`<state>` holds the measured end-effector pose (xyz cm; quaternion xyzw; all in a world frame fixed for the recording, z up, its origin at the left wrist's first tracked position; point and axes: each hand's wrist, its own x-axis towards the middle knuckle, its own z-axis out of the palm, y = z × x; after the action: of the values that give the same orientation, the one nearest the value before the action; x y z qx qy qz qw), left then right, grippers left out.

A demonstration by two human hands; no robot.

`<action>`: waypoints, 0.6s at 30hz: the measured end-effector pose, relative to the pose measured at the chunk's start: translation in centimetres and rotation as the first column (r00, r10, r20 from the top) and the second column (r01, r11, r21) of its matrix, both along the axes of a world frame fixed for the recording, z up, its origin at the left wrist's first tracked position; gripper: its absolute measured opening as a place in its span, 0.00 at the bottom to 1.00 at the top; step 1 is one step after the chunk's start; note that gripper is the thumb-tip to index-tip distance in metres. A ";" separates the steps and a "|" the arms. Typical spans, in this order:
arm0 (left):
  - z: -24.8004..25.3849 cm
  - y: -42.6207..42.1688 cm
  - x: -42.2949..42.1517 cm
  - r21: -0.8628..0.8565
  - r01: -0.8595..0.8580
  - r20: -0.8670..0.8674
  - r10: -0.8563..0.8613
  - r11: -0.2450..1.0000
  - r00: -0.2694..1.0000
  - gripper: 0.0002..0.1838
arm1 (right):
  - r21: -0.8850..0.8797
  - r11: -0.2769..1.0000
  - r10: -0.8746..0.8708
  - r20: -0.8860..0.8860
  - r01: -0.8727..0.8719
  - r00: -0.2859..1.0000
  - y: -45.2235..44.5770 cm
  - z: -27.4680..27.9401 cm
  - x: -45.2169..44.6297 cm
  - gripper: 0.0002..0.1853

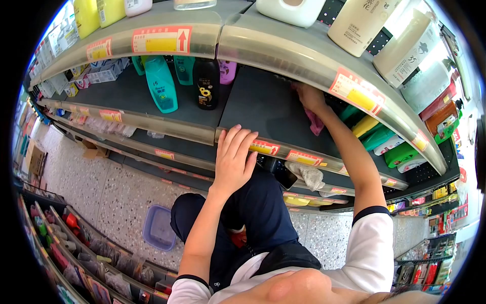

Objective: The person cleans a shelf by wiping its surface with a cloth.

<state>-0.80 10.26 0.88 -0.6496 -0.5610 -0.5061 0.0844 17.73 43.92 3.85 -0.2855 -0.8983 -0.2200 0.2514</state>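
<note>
My left hand [234, 156] lies on the front edge of the dark shelf [258, 106], its fingers stretched out over the price strip. Deep on that shelf, my right hand [310, 99] is closed on a pink cloth [315, 123], which hangs toward the shelf surface; the fingertips are partly hidden under the upper shelf. Left of the bare shelf section stand a teal bottle [162, 86], a black bottle [206, 85] with a yellow flower and a purple bottle [227, 72]. Several bottles, among them a green one [401, 154], stand to the right of my right forearm.
Overhead, the upper shelf edge [283, 45] juts out and carries large pump bottles [360, 25]. A grey rag [307, 176] and a dark phone-like object [283, 175] rest on the level below. A purple basin [158, 228] sits on the speckled floor, beside a lower rack [96, 248].
</note>
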 end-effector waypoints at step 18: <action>-11.4 -13.4 17.0 -0.558 0.811 0.540 -0.666 0.173 0.514 0.14 | -0.023 0.984 -0.176 -0.024 0.175 0.984 3.7 -1.6 -1.6 0.15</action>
<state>16.19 -3.18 -10.47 -0.7587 -0.3324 -0.2455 -0.5036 16.11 47.58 2.28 -0.3689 -0.8685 -0.2282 0.2399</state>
